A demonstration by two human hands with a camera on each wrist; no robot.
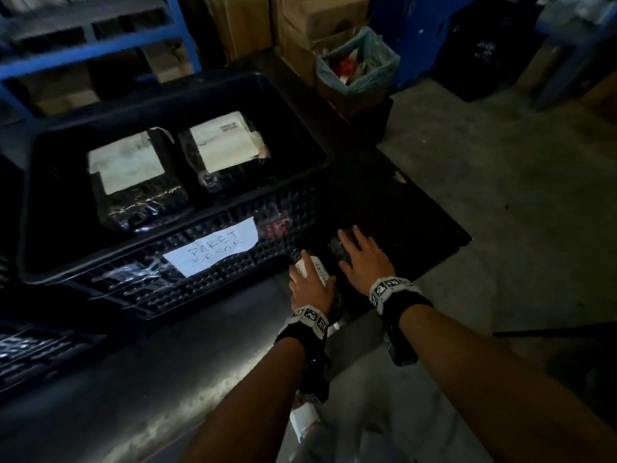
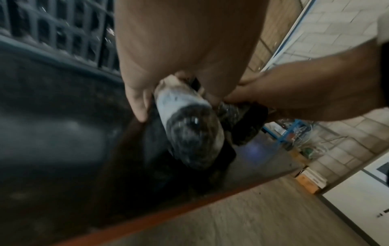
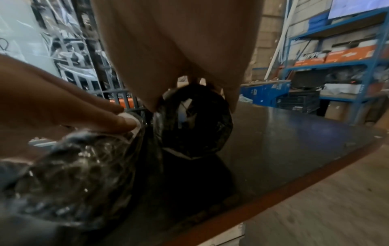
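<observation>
Two small parcels in black plastic wrap lie side by side on the dark table (image 1: 400, 202), just right of the black crate (image 1: 273, 208). My left hand (image 1: 312, 282) grips the nearer parcel (image 1: 317, 267), which carries a white label; the left wrist view shows that parcel (image 2: 189, 131) between thumb and fingers. My right hand (image 1: 364, 259) curls over the second parcel (image 1: 337, 248). In the right wrist view the thumb and fingers straddle this second parcel (image 3: 195, 123), with my left hand (image 3: 63, 103) and the labelled parcel (image 3: 73, 174) beside it.
The crate holds two larger black parcels with white labels (image 1: 130, 168) (image 1: 227, 145) and bears a paper note (image 1: 213, 248) on its front wall. A lined cardboard bin (image 1: 360, 65) and boxes stand beyond. The table's edge (image 3: 273, 191) runs close on the right, above the concrete floor (image 1: 517, 195).
</observation>
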